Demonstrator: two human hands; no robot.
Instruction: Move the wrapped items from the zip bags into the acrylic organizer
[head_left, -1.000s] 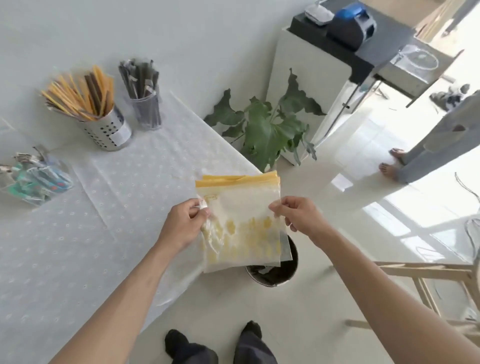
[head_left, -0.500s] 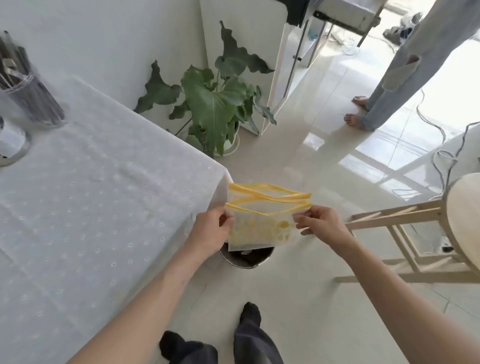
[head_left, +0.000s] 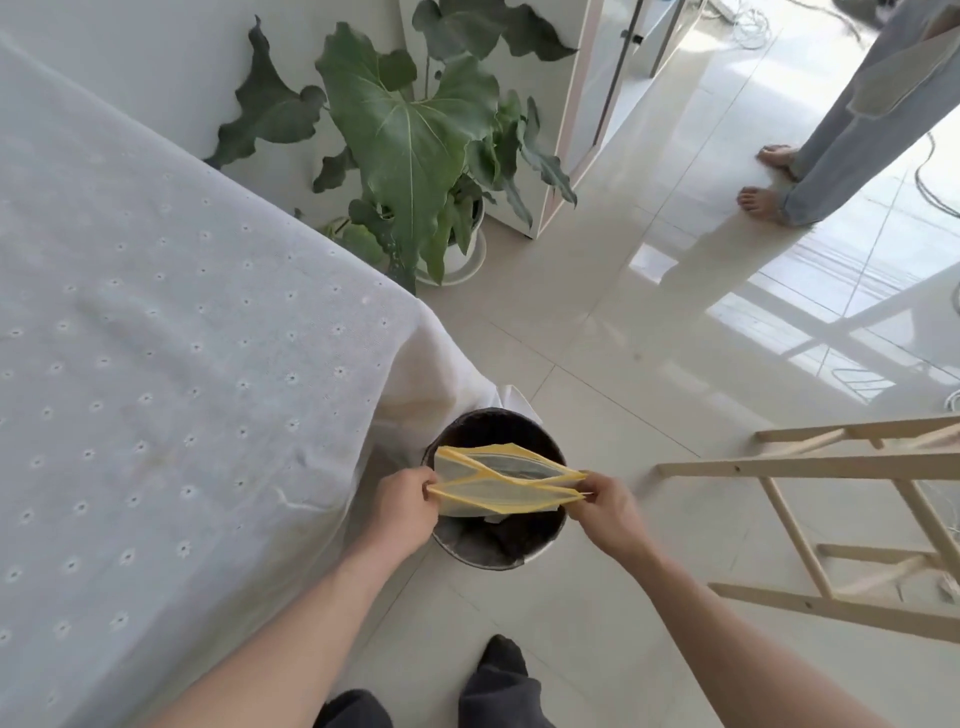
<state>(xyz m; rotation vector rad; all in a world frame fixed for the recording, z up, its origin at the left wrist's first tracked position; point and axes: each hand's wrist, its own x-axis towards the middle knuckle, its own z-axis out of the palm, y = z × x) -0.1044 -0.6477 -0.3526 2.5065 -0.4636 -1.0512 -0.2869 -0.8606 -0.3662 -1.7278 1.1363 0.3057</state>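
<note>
Two clear zip bags (head_left: 498, 480) with yellow zip strips hang directly over a dark round bin (head_left: 493, 540) on the floor. My left hand (head_left: 408, 501) pinches their left ends and my right hand (head_left: 605, 512) pinches their right ends. Both bag mouths gape open toward me, and I see nothing inside them. The acrylic organizer is out of view.
The table with its white eyelet cloth (head_left: 171, 395) fills the left, its corner draping beside the bin. A potted plant (head_left: 415, 156) stands behind. A wooden stool frame (head_left: 831, 525) is at the right. A barefoot person (head_left: 769, 182) stands far right. My feet (head_left: 493, 686) are below.
Both hands carried the bags off the table edge and lowered them over the bin. The view swung right and down, so the cups and organizer left the frame.
</note>
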